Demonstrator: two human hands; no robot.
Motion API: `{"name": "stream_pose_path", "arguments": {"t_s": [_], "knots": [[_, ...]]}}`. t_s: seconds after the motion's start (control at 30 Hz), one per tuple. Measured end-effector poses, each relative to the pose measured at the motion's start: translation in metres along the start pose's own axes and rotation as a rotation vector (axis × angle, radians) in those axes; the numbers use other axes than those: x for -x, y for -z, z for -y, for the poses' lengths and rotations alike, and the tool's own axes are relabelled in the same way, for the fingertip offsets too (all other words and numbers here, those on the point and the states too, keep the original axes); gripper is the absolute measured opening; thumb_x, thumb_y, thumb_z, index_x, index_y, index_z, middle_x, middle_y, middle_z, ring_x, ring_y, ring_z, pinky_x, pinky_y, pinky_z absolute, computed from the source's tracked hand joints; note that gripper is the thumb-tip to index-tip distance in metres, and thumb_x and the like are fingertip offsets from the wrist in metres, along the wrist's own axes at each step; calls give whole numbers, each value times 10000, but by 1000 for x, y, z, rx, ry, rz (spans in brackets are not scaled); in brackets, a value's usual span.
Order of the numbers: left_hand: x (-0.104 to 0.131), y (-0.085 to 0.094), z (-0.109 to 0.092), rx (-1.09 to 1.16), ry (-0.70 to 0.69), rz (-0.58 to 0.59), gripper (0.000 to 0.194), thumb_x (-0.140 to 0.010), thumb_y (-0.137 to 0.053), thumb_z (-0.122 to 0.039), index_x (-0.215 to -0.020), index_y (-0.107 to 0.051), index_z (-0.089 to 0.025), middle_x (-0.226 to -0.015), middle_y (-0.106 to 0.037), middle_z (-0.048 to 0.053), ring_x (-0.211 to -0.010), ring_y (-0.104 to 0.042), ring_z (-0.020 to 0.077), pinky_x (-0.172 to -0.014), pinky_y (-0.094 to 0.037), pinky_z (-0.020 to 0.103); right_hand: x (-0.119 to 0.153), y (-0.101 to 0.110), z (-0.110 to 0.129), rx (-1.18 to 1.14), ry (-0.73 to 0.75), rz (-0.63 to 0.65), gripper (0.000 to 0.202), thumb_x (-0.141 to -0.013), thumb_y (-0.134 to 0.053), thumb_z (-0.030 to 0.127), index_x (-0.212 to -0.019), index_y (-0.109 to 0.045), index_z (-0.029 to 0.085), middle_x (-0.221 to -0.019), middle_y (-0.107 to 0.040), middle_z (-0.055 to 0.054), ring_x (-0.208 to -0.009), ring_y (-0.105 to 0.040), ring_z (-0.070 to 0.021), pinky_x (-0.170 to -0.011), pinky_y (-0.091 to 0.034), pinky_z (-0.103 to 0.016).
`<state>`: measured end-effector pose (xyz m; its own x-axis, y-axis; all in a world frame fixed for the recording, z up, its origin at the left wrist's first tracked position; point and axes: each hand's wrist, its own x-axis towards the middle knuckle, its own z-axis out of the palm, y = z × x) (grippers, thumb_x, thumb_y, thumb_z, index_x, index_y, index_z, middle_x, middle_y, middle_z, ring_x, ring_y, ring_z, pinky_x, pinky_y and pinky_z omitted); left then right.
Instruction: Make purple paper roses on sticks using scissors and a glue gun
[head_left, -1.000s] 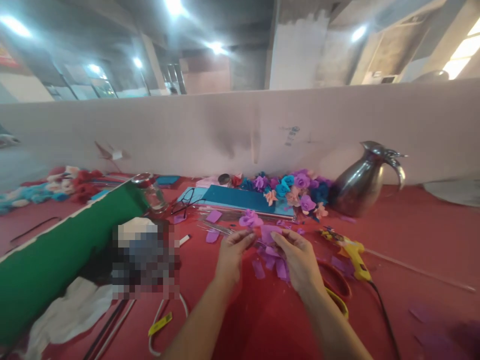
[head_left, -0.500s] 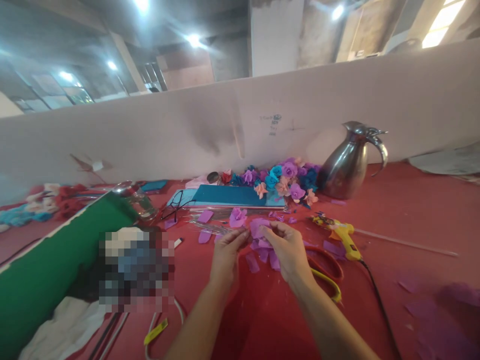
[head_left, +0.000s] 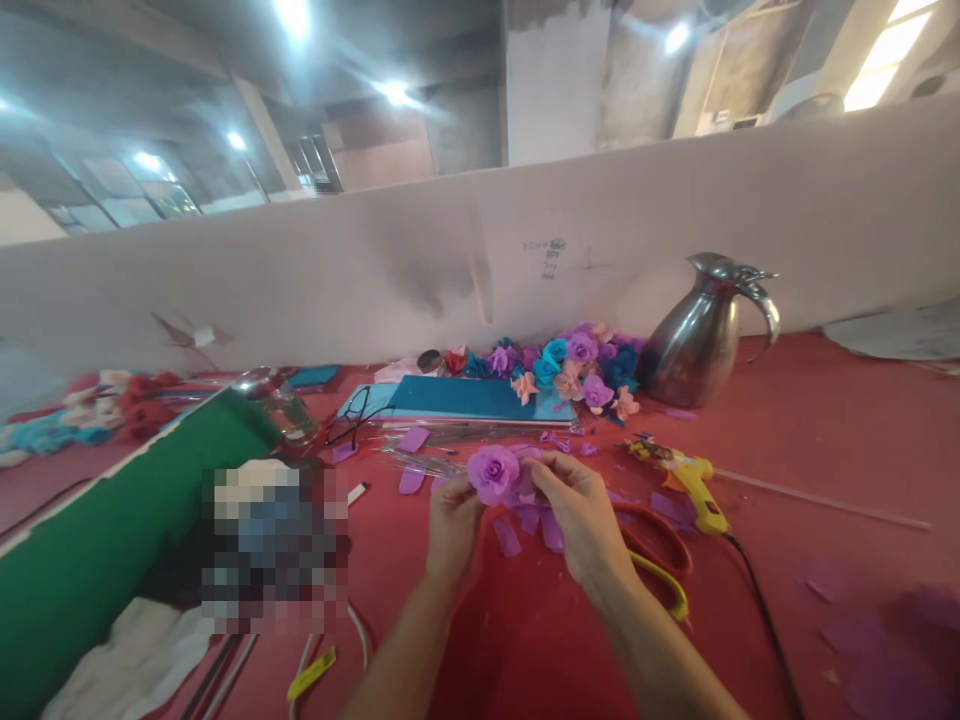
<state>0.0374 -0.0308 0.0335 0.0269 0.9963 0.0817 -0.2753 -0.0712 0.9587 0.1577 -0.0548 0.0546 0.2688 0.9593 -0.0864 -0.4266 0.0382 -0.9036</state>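
Note:
A purple paper flower (head_left: 493,474) faces the camera between my hands, above the red table (head_left: 517,640). My left hand (head_left: 456,515) is closed below and behind it; its fingertips are hidden by the bloom. At the flower's right side, my right hand (head_left: 574,500) pinches a purple petal (head_left: 529,470). Loose purple petals (head_left: 507,536) lie just under the hands. Red-and-yellow-handled scissors (head_left: 660,560) rest beside my right wrist.
A yellow glue gun (head_left: 697,490) with a black cord lies right. Behind are a metal jug (head_left: 694,335), a pile of paper flowers (head_left: 581,365), a teal sheet (head_left: 461,395) and glasses (head_left: 358,418). A green board (head_left: 135,480) stands left.
The purple flower has turned its front to the camera and come up in my left hand. My right hand has stayed nearly in place, with a petal between its fingers.

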Motion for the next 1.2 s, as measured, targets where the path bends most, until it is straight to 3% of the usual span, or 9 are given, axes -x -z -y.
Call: {"name": "stream_pose_path", "arguments": {"t_s": [0.2, 0.43, 0.67, 0.8, 0.93, 1.03, 1.13, 1.2], "knots": [[-3, 2, 5, 95, 28, -110, 172, -623, -790, -252, -752, -713, -169, -707, -698, 9, -691, -621, 144, -716, -487, 274, -5, 6, -3, 9, -35, -3, 303, -593, -774, 441, -650, -683, 158, -557, -626, 9, -514, -533, -105, -548, -437, -225], [-3, -2, 1, 340, 153, -72, 226, -620, -806, -252, -721, -616, -185, -677, -584, -45, -620, -558, 79, -655, -467, 204, -10, 9, -8, 55, -39, 120, 289, -603, -787, 398, -733, -697, 156, -646, -678, -8, -582, -588, -122, -594, -454, -236], [1, -5, -6, 245, 279, -74, 275, -549, -837, -243, -755, -682, -151, -740, -655, 1, -671, -587, 101, -664, -461, 212, -9, 5, -18, 114, 0, 97, 358, -567, -800, 444, -706, -612, 173, -600, -649, 15, -545, -586, -125, -569, -465, -245], [0, -3, -5, 191, 323, -93, 250, -517, -844, -219, -655, -658, -125, -638, -645, 2, -566, -543, 78, -582, -415, 197, -11, 7, -17, 238, 19, 168, 336, -688, -675, 513, -723, -603, 187, -640, -645, -1, -596, -615, -159, -608, -479, -276], [-7, 7, -3, 190, 299, -163, 281, -510, -843, -228, -633, -608, -135, -507, -529, -73, -400, -296, 3, -428, -223, 181, -11, 47, -5, 708, 112, 142, 261, -816, -509, 425, -764, -628, 198, -721, -674, -43, -711, -656, -219, -695, -480, -331], [-11, 13, -2, 158, 287, -159, 323, -536, -826, -277, -546, -530, -150, -377, -354, -116, -365, -218, 8, -416, -188, 197, -6, 96, -2, 1196, 263, 139, 131, -729, -582, 244, -836, -649, 209, -871, -688, -68, -860, -639, -257, -782, -448, -359], [-13, 15, -3, 135, 299, -161, 369, -541, -809, -309, -493, -469, -174, -316, -229, -136, -339, -191, 17, -408, -182, 209, 2, 129, -6, 1420, 240, 179, 340, -627, -546, 85, -934, -631, 202, -930, -676, -80, -912, -630, -255, -794, -445, -346], [-14, 15, -4, 153, 310, -178, 373, -510, -817, -296, -504, -462, -180, -323, -237, -140, -331, -176, 14, -398, -158, 212, 8, 136, -10, 1501, 215, 196, 464, -573, -515, 45, -1007, -605, 179, -975, -663, -101, -937, -630, -259, -786, -450, -338]]}}
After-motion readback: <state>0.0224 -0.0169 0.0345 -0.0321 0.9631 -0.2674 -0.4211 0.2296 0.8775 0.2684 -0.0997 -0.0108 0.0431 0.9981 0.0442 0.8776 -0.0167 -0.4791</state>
